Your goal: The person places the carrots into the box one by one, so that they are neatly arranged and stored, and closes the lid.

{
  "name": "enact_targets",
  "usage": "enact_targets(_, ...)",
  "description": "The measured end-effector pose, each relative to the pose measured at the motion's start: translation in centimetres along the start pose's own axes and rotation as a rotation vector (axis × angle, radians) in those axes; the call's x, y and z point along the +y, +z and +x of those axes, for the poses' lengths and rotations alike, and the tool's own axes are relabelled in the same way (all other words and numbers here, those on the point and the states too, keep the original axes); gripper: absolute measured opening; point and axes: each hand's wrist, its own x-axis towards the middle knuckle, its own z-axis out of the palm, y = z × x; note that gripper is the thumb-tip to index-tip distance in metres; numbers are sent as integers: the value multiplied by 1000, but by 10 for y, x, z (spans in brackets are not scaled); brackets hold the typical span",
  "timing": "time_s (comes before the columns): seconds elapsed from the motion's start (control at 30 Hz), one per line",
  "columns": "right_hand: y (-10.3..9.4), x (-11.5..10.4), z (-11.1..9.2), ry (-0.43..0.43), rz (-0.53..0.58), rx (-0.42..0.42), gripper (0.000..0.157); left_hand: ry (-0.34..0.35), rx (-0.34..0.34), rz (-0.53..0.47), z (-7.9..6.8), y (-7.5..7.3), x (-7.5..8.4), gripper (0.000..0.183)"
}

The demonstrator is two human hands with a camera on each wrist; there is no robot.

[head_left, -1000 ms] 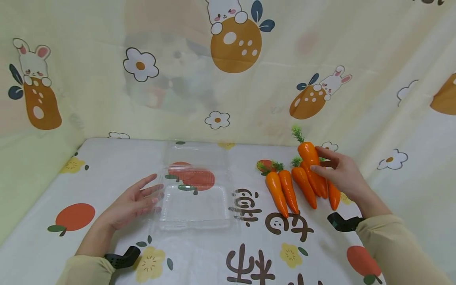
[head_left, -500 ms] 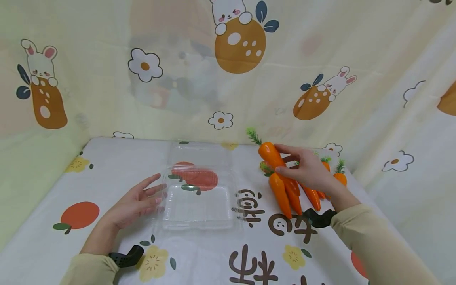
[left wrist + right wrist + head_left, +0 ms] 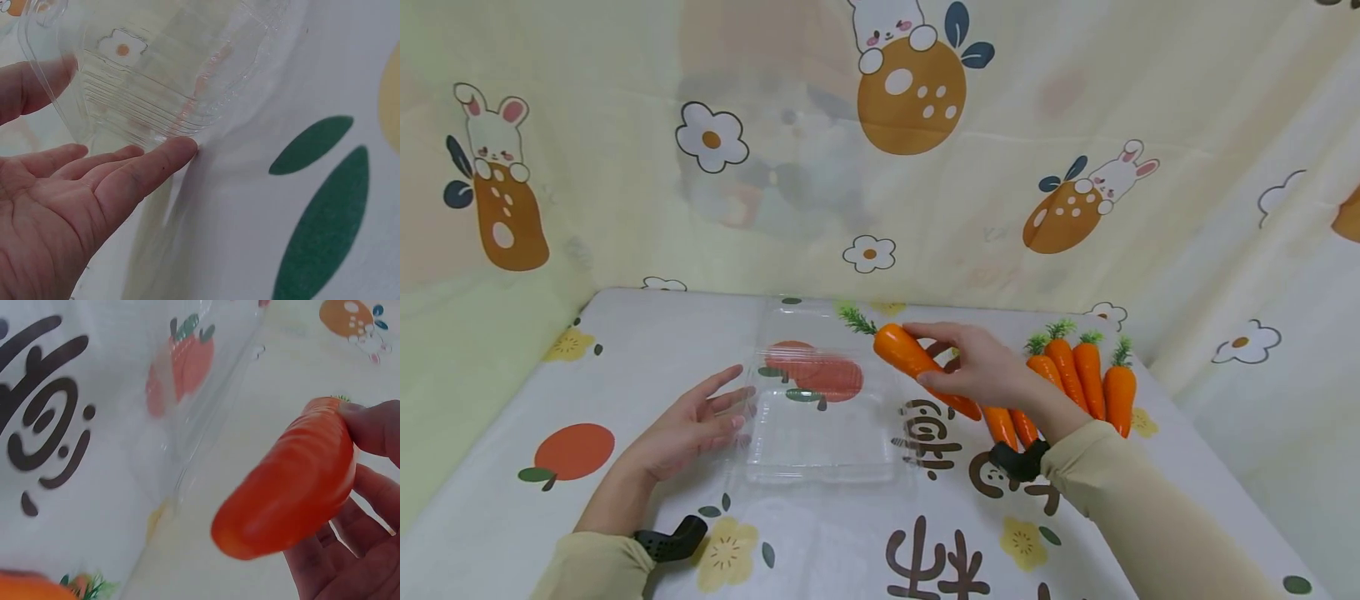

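My right hand (image 3: 973,367) pinches an orange carrot (image 3: 910,354) with a green leafy top, held tilted above the table. Its leafy end points left and overlaps the clear plastic container (image 3: 820,450) in the head view. In the right wrist view the carrot's blunt tip (image 3: 275,494) faces the camera, with thumb and fingers at its upper part. My left hand (image 3: 688,425) is beside the container's left side, fingers extended. Seen from the left wrist, the fingertips lie right at the container's ribbed wall (image 3: 137,106). The container stands with its transparent lid folded back.
Several more carrots (image 3: 1090,375) lie in a row at the right of the table, some partly hidden behind the right forearm. A patterned cloth (image 3: 775,492) covers the table. A printed curtain (image 3: 760,217) hangs behind it.
My right hand has carried the carrot left, from over the row of carrots to the container's right edge. The left hand has stayed in place beside the container.
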Motion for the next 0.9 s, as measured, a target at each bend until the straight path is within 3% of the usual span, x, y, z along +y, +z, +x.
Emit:
enact_targets(0.5, 36, -36, 30, -87, -61, -263, 59, 13, -10, -25, 3, 1, 0, 83)
enact_targets(0.9, 60, -39, 44, -92, -157, -381, 55, -1, 2, -18, 3, 0, -1, 83)
